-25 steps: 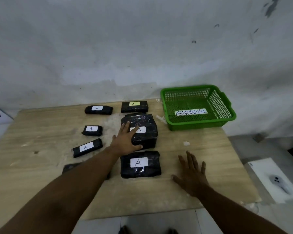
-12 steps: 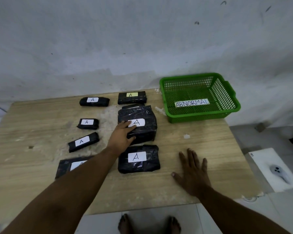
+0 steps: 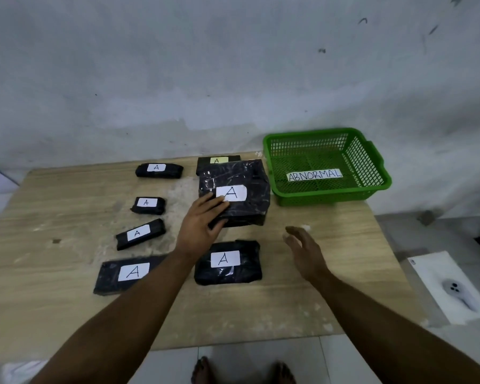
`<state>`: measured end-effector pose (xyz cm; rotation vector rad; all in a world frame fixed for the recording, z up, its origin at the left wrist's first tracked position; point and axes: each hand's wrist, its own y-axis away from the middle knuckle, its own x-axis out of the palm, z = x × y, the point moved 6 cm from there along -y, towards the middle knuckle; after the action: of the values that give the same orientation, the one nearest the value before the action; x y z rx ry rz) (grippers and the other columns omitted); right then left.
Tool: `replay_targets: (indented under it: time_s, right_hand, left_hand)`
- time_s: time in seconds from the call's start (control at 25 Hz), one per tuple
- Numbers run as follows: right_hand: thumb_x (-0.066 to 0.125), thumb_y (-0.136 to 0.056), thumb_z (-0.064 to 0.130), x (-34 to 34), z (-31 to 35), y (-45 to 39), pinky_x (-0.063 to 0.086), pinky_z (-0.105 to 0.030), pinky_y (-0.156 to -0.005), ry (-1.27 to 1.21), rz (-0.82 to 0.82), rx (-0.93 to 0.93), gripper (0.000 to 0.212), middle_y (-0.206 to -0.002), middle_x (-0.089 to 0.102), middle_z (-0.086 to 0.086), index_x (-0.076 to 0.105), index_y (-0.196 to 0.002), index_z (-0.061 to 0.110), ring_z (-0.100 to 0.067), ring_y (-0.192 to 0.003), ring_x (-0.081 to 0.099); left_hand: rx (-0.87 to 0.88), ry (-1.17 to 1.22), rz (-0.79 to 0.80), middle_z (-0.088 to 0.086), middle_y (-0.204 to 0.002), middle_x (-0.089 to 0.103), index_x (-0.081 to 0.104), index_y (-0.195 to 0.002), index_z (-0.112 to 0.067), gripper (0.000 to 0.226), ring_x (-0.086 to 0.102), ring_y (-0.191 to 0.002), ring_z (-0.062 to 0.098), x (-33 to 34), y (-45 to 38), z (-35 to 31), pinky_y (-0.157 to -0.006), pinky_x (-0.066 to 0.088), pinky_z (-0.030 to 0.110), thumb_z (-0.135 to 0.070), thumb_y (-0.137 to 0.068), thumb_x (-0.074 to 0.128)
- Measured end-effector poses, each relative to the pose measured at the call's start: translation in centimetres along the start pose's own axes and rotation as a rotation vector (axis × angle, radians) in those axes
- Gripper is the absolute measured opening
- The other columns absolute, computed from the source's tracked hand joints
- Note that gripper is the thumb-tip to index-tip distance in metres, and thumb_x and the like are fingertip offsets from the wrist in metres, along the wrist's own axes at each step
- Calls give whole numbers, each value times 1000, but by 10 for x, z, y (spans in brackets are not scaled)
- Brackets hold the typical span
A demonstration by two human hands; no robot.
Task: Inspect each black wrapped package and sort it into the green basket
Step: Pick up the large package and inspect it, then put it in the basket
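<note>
Left grip (image 3: 203,221) clutching large black package (image 3: 241,209), right grip (image 3: 302,250) open, hovering

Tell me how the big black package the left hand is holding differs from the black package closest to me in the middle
The held package is tilted with its near edge raised off the table, while the near package lies flat. The left hand grips the held package with fingers on top and thumb under its edge; no hand touches the near package. The held package looks larger and bulkier. Both are wrapped in glossy black plastic and carry a white label marked A.
</note>
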<state>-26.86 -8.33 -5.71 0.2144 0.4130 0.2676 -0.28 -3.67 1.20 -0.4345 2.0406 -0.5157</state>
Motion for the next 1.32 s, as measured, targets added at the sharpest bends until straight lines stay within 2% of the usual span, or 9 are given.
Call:
replay_targets:
  time_s: [0.08,0.16,0.4,0.56,0.72,0.88,1.0,1.16,1.32]
  right_hand:
    - [53,-97,41,4,37,-13,41,-38,-94,-372,34,107,19,-122,63,1,60,-111,29,-22,-116,58]
    - [57,-86,52,11,58,-21,45,-42,-85,-527,127,173,39,-118,66,1,59,-114,26,-21,-105,62]
    - [65,-88,21,7,65,-20,58,-45,-72,-701,93,163,20,-98,75,-7,67,-108,20,-26,-83,71]
    - [63,-89,17,0,59,-17,55,-32,-53,-728,70,181,13,-82,75,-2,69,-102,17,-19,-66,70]
    - [62,-89,14,-8,56,-17,54,-32,-49,-782,68,211,17,-76,74,-3,66,-106,13,-20,-61,70]
    - [59,-91,12,-12,58,-15,54,-31,-49,-773,130,213,11,-78,74,-4,67,-97,14,-21,-61,69]
    - [59,-90,14,-11,63,-11,54,-29,-52,-756,221,208,18,-84,75,-7,67,-105,10,-21,-64,70]
    - [57,-91,30,-8,63,-9,52,-34,-69,-760,280,224,30,-101,74,-9,68,-112,11,-24,-80,69]
    - [49,-90,55,-13,54,-9,49,-46,-87,-868,182,217,46,-116,65,-7,65,-115,20,-28,-107,59]
  left_hand:
    - [65,33,-12,5,-126,66,70,-119,-11,43,52,-127,27,-1,5,-16,-114,32,24,-13,-77,81]
    - [114,41,-10,4,-129,65,70,-120,-11,41,50,-130,26,0,11,-34,-112,37,31,-15,-80,78]
    - [158,58,-6,4,-136,60,68,-123,-11,40,45,-135,25,0,18,-71,-111,39,36,-23,-85,70]
    - [-108,300,-73,3,-146,47,61,-129,-15,45,40,-139,16,-15,24,-70,-113,34,30,-35,-88,64]
    - [-556,652,-129,-14,-134,53,47,-137,-30,46,49,-129,8,-25,16,-51,-105,42,33,-34,-93,60]
    - [-978,956,204,1,-130,59,40,-136,-38,52,58,-117,24,-12,10,-40,-105,44,51,-44,-90,62]
    - [-1006,974,391,11,-122,64,35,-138,-41,70,64,-109,31,-8,11,-44,-98,50,53,-39,-79,73]
    - [-1037,999,289,12,-111,70,41,-138,-25,68,73,-89,28,-1,9,-46,-74,61,41,-4,-82,73]
    - [-1041,1003,124,12,-119,66,41,-139,-22,73,70,-99,33,2,6,-44,-83,59,50,-1,-78,76]
